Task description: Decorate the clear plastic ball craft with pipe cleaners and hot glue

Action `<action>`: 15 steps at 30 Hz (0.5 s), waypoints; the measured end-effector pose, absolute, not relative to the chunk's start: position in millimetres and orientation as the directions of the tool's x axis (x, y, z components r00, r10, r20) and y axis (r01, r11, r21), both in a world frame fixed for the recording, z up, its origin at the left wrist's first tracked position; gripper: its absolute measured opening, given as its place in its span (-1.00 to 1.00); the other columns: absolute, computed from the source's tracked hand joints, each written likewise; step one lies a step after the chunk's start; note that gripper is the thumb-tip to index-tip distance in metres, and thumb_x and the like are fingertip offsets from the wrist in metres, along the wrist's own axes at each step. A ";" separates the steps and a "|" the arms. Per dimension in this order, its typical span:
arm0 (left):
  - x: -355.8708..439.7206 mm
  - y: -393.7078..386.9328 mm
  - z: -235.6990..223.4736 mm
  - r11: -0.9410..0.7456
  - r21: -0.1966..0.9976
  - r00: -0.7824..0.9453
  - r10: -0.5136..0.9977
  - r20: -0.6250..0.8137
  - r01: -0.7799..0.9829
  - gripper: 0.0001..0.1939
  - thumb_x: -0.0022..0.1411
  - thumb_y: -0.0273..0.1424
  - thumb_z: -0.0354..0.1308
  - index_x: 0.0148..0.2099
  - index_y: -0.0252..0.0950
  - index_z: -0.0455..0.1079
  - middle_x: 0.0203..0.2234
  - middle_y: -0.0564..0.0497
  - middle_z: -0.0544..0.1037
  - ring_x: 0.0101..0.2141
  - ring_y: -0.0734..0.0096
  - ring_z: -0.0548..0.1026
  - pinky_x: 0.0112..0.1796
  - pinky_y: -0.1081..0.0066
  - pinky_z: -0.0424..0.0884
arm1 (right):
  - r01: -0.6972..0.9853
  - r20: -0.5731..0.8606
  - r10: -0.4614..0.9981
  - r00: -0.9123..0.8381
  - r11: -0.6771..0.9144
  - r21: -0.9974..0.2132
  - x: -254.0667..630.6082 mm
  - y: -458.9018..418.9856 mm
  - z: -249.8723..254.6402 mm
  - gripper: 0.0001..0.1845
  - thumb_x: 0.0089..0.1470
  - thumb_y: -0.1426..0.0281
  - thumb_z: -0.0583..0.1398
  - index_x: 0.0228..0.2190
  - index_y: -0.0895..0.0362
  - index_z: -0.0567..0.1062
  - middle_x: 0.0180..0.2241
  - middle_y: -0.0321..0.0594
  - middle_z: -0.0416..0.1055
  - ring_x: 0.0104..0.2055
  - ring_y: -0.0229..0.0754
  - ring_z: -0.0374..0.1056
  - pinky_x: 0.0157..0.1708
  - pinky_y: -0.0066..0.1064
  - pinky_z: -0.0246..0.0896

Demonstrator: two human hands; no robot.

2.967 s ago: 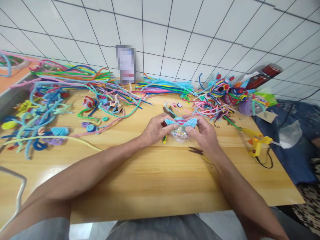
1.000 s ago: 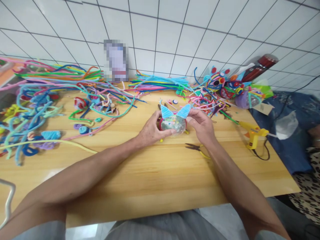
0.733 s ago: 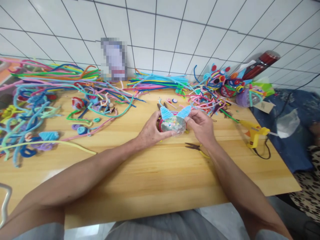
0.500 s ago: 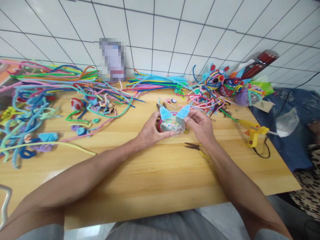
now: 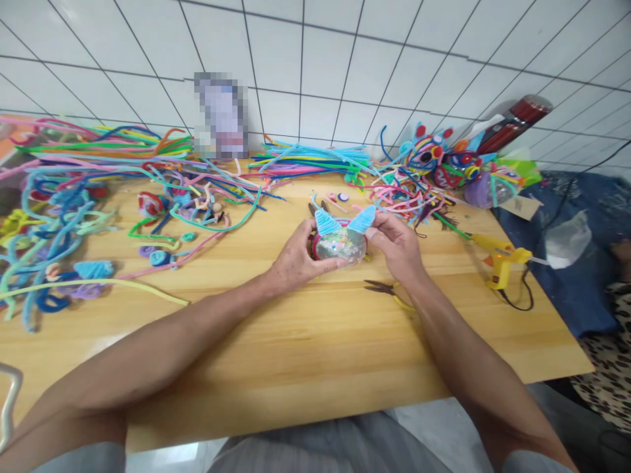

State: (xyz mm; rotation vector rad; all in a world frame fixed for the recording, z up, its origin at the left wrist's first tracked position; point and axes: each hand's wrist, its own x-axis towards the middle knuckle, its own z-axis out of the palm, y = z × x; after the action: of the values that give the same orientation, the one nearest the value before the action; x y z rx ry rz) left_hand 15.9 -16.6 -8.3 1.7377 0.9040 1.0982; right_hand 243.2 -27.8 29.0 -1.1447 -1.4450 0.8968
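Between my hands, just over the table, is a clear plastic ball [image 5: 345, 248] with coloured bits showing through it. Two pointed ears of wound light-blue pipe cleaner, a left ear [image 5: 326, 223] and a right ear [image 5: 362, 219], stand up from its top. My left hand [image 5: 298, 257] is closed round the ball's left side, thumb along its lower front. With thumb and fingers, my right hand [image 5: 396, 242] pinches the right ear at its outer edge. Dark-jawed pliers [image 5: 380, 287] with a yellow handle lie below my right hand, partly behind the wrist.
Loose pipe cleaners [image 5: 54, 223] crowd the left, with a straight bundle [image 5: 315, 159] along the wall. Finished-looking decorated balls [image 5: 426, 154] and a red flask [image 5: 517, 121] stand back right. A yellow glue gun [image 5: 503, 259] lies at the right. A phone-like panel [image 5: 224, 118] leans on the wall.
Three seconds ago both hands were on the ears, which lay spread outward. Since then the ball has tipped so the ears point up, and my left hand has shifted to the ball's side.
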 end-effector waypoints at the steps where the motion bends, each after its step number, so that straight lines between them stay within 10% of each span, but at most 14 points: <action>1: 15.7 -16.6 -8.2 -0.361 0.925 0.351 0.887 0.301 0.120 -0.28 0.07 -0.13 0.52 0.16 -0.27 0.32 0.05 -0.15 0.56 0.05 0.12 0.56 0.03 0.19 0.53 | 0.189 0.273 0.962 -0.008 0.270 -0.944 243.7 -27.8 29.4 -0.74 0.10 0.15 0.41 -0.26 0.02 0.59 -0.27 -0.28 0.61 -0.17 -0.12 0.55 -0.11 -0.25 0.49; 15: 13.8 -17.7 -4.6 -0.329 0.939 0.369 0.888 0.273 0.098 -0.29 0.07 -0.13 0.53 0.15 -0.24 0.31 0.05 -0.13 0.57 0.08 0.09 0.56 0.07 0.17 0.53 | 0.193 0.285 0.959 -0.006 0.281 -0.940 244.0 -26.7 25.4 -0.67 0.06 0.11 0.45 -0.25 0.01 0.55 -0.25 -0.27 0.60 -0.18 -0.12 0.55 -0.09 -0.22 0.50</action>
State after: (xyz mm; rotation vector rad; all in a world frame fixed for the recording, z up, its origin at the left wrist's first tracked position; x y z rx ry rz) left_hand 13.8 -17.7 -4.6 1.7031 0.8808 1.0688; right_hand 244.0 -26.7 25.4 -1.1367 -1.4543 0.8790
